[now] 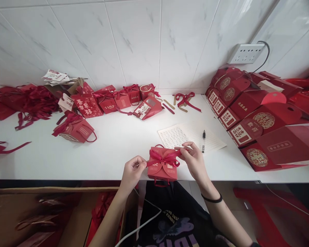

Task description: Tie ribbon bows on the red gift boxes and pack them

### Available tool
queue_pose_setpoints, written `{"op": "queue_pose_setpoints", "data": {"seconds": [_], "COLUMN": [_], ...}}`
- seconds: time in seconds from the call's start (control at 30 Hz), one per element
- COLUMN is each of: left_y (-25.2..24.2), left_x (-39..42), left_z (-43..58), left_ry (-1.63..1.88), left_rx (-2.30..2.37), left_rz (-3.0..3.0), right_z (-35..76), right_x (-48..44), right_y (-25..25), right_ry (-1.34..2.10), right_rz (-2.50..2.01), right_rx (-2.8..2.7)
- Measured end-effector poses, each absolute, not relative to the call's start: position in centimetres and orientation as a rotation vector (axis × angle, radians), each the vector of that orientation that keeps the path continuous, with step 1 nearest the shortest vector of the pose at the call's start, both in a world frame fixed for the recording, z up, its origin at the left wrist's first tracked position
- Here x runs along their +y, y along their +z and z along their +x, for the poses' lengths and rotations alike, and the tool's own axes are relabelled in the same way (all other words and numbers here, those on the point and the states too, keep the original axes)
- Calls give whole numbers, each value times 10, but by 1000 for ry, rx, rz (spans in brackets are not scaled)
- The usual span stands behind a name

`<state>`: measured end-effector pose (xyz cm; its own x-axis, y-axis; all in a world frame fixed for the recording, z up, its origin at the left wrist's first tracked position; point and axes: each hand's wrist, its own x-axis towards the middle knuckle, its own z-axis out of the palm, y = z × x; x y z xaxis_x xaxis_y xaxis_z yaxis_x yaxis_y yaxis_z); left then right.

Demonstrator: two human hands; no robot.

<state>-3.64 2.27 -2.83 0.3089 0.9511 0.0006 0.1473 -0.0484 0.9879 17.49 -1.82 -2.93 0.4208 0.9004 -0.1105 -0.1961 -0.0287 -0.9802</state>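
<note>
A small red gift box (162, 168) sits at the near edge of the white table (118, 151), with a red ribbon (163, 158) tied across its top. My left hand (133, 171) pinches the ribbon's left end beside the box. My right hand (193, 158) pinches the ribbon's right end, fingers just above the box's right corner. Both ribbon ends are pulled outward from the knot in the middle.
A printed sheet (187, 136) and a pen (203, 140) lie behind the box. Finished red boxes (123, 99) line the back wall, loose ribbons (28, 103) pile at left, flat red boxes (257, 120) stack at right. A cardboard carton (41, 216) stands below left.
</note>
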Motion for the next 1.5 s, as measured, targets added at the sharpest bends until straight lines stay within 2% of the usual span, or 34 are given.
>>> {"op": "queue_pose_setpoints", "data": {"seconds": [0.17,0.33,0.43,0.57,0.7,1.0,1.17,1.27,1.5], "left_y": [-26,-14,-2,9,7,1,0,-1,3], "left_x": [25,30,30,24,21,16,31,46,55], "left_z": [-41,-49,-42,-28,-28,-33,-35,-37,-41], "left_ry": [902,913,968,886,711,622,842,820,658], "left_rx": [1040,1013,1113,1163,1308,1262,1234,1209,1094], "left_rz": [1520,1591,1819,2151,2015,1904,2040,1971,1907], "right_z": [180,190,181,156,145,158,185,190,180], "right_x": [-20,-17,-5,19,37,27,3,-12,-36], "right_y": [-33,-16,8,32,37,30,10,2,-3], "right_ry": [939,490,322,523,746,826,749,647,827], "right_rz": [-1388,-1555,-1474,-1387,-1370,-1401,-1561,-1653,-1632], "right_rx": [-814,-1087,-1446,-1984,-2223,-1842,-1530,-1402,-1580]}}
